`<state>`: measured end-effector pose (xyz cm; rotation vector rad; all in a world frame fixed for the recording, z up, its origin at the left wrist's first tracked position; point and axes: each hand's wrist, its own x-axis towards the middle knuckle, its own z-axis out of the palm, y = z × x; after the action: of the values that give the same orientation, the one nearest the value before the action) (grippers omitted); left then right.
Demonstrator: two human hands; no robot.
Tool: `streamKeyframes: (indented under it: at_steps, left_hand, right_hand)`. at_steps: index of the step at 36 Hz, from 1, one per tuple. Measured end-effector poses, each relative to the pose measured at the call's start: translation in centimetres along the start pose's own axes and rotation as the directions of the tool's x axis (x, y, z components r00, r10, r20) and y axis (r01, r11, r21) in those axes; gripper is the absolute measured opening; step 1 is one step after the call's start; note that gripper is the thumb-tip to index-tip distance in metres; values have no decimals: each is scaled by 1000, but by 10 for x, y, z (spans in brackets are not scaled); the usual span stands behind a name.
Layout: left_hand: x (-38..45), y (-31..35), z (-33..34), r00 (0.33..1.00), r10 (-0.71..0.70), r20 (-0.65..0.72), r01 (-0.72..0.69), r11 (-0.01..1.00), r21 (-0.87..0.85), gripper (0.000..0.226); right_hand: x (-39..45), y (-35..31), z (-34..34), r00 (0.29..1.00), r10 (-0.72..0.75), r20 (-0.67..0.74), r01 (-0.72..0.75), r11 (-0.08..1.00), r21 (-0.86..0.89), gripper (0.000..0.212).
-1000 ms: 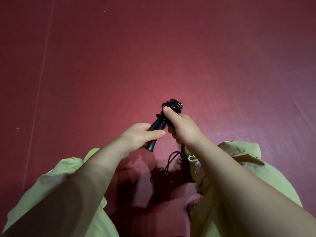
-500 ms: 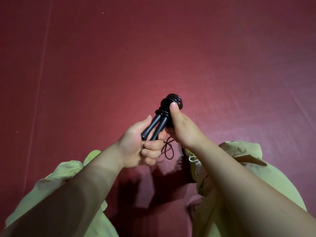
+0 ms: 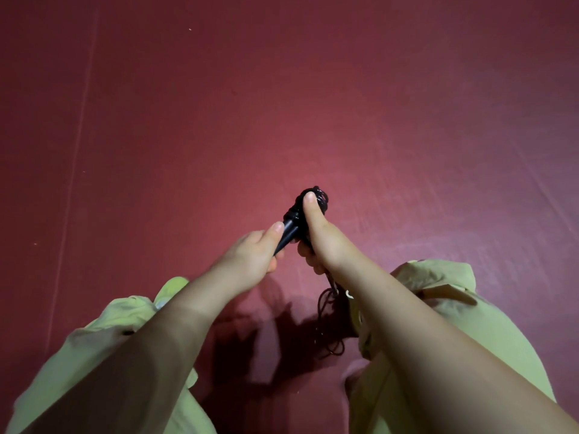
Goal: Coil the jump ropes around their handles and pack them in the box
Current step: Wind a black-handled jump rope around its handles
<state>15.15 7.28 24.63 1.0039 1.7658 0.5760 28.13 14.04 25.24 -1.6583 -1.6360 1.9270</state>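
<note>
Right fingers: curled round the wound end of the handles (image 3: pixel 289 228), thumb (image 3: pixel 310 203) lying straight along the coil (image 3: pixel 315 197).
Left fingers: wrapped round the lower end of the handles, thumb pressed on top.
Right hand (image 3: pixel 322 242): grips the bundle from the right side.
Left hand (image 3: pixel 247 258): holds it from the left, just beside the right hand.
Handles: black, side by side, tilted up and away from the body, held above the floor.
Coil: black rope wound tightly near the far end.
Loose rope (image 3: pixel 329 321): hangs below the right wrist in tangled loops, possibly reaching the floor (image 3: pixel 282 104).
Floor: dark red.
Legs (image 3: pixel 470 324): in pale green cloth, on both sides.
</note>
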Motion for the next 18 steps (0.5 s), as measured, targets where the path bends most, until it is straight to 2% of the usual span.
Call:
streamKeyframes:
  at_steps: [3, 6, 9, 13, 18]
  left_hand:
    - [-7, 1, -3, 996, 70, -54, -53, 960, 273, 49]
    - [-11, 3, -4, 987, 137, -89, -70, 849, 524, 42]
    - [-12, 3, -5, 982, 170, -87, -79, 779, 622, 38]
    - [-12, 0, -8, 978, 182, -104, -62, 726, 685, 37]
    - [-14, -11, -13, 966, 227, -119, -59, 649, 759, 39]
  right_hand:
    - [-3, 2, -2, 996, 64, 62, -70, 993, 91, 68]
    - [-3, 2, -1, 986, 118, 114, -135, 978, 160, 64]
    - [0, 1, 3, 984, 124, 129, -154, 953, 260, 54]
    - [1, 1, 10, 991, 121, 54, -132, 934, 331, 43]
    - [3, 1, 15, 995, 102, -4, -98, 968, 231, 54]
